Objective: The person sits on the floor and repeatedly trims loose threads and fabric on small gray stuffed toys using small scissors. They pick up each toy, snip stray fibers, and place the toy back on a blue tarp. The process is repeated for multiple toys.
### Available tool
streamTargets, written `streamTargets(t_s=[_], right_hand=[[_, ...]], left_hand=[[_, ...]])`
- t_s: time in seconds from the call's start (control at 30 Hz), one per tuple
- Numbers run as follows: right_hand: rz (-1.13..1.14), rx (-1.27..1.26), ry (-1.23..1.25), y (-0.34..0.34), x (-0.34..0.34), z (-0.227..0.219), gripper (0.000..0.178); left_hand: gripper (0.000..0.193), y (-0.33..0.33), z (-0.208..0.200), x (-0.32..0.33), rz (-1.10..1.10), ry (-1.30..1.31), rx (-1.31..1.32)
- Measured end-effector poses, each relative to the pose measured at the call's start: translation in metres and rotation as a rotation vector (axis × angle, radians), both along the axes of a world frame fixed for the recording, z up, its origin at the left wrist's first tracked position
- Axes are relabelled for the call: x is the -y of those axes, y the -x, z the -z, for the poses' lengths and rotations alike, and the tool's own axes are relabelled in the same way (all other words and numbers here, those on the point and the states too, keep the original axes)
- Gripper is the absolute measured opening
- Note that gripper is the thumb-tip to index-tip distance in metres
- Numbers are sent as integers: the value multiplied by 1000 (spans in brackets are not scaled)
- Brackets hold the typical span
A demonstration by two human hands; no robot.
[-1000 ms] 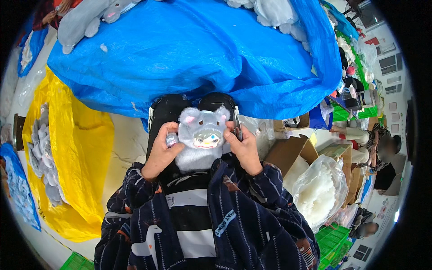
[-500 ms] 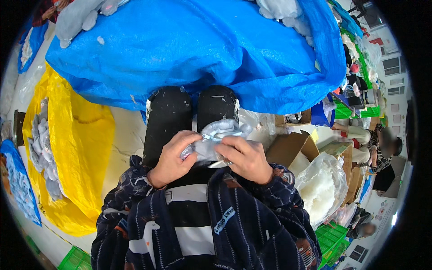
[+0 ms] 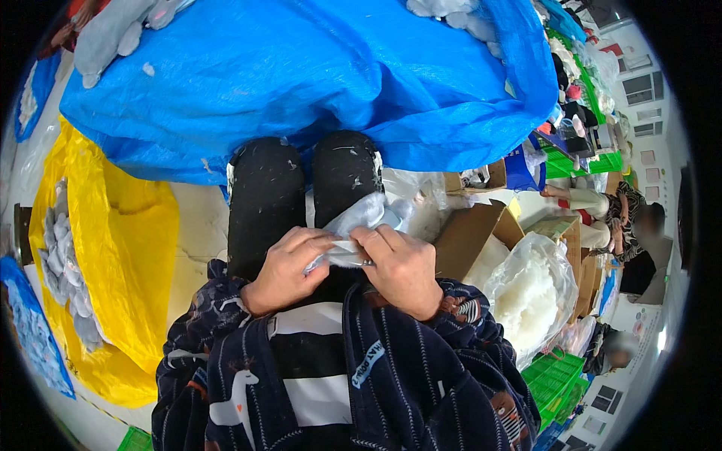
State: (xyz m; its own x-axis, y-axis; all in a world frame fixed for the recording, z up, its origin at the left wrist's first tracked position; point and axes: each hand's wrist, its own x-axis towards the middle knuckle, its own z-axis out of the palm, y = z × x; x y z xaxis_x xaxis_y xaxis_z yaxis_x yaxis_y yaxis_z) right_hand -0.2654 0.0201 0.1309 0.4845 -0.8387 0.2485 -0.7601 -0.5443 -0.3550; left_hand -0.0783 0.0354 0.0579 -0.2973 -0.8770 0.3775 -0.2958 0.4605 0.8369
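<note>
A grey plush piece (image 3: 356, 216), soft and unevenly folded, is held over my lap, just in front of my body. My left hand (image 3: 287, 269) pinches its left edge, thumb and fingers closed on the cloth. From the other side my right hand (image 3: 402, 272) grips it with curled fingers. Between the two hands stretches a pale, flat strip (image 3: 344, 250), which could be a label or a fold of lining; I cannot tell which. Something small and dark shows at my right fingers, too small to name. The underside of the plush is hidden by my hands.
A big blue sack (image 3: 248, 83) bulges ahead of my knees, grey plush pieces (image 3: 113, 37) on top. At left lies a yellow sack (image 3: 135, 248) of grey plush pieces. To the right are a cardboard box (image 3: 470, 233), a clear bag of white stuffing (image 3: 530, 293) and green crates (image 3: 553, 376).
Both hands have turned the plush, so the pale strip now lies across between them. The light blue bit seen near my left fingers is out of sight. The view has shifted slightly.
</note>
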Motion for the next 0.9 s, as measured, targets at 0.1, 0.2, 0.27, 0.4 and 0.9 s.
streamTargets(t_s=[0.1,0.2,0.27,0.4,0.9], right_hand=[[10,-44,-36,2,-7,-4,31],[-47,-46,-45,6,-9,0,32],[-150,-10,-47,9,-7,3,32],[-199,33,24,17,-9,4,34],[-205,262,-518,37,25,-18,18]], left_hand=[[35,-2,-2,-3,19,0,49],[44,-5,-11,5,57,33,113],[54,0,-35,16,44,46,218],[49,13,-29,15,75,-44,270],[39,-11,16,4,130,88,-47]])
